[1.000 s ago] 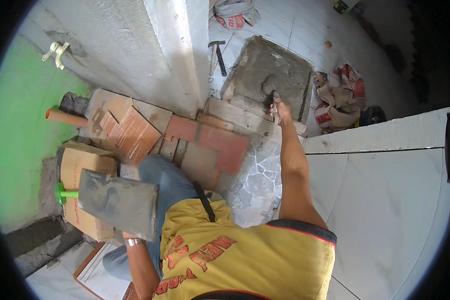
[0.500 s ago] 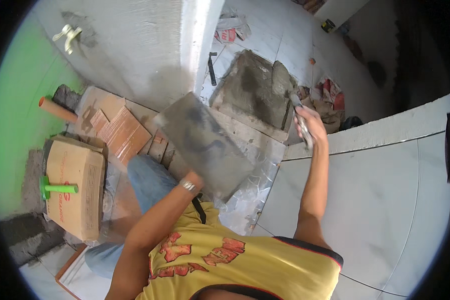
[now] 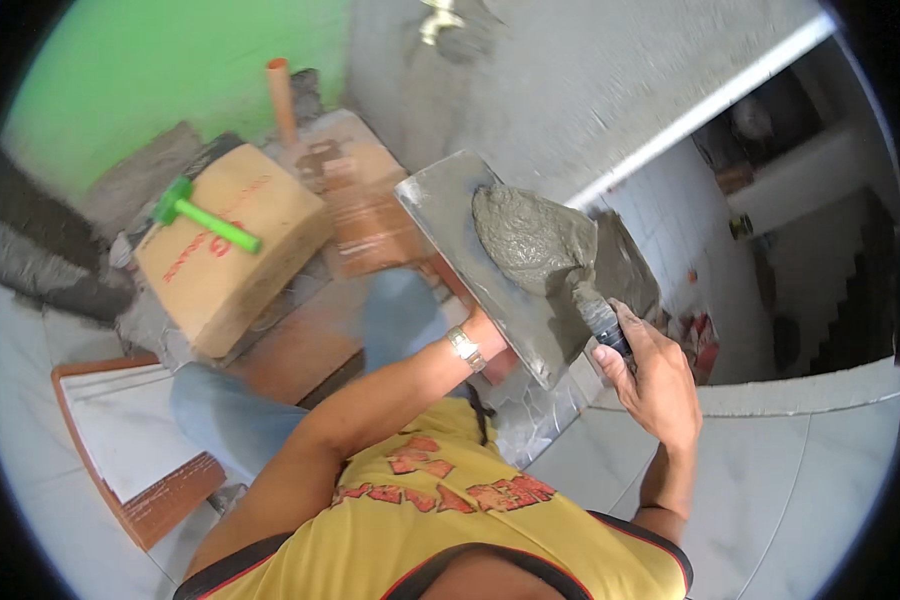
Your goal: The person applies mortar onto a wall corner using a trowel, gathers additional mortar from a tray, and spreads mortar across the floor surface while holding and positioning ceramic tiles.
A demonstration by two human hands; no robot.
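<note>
My left hand grips a grey rectangular tile from beneath; its fingers are mostly hidden under the near edge. The tile is held tilted in front of my body, its upper face smeared with cement. A thick heap of wet mortar sits on it. In my right hand is a trowel, fingers closed around the dark handle. The trowel's blade meets the mortar's near right edge and is largely covered by it. Behind the tile, a mortar-covered board shows in part on the floor.
At left a cardboard box carries a green mallet. An orange pipe stands by the green wall. A white tile with brown edges lies at lower left. A tap juts from the grey wall. Stairs lie far right.
My right hand has brought the trowel from the floor board to the tile, where a mortar heap now lies on the formerly bare face. The view has swung left.
</note>
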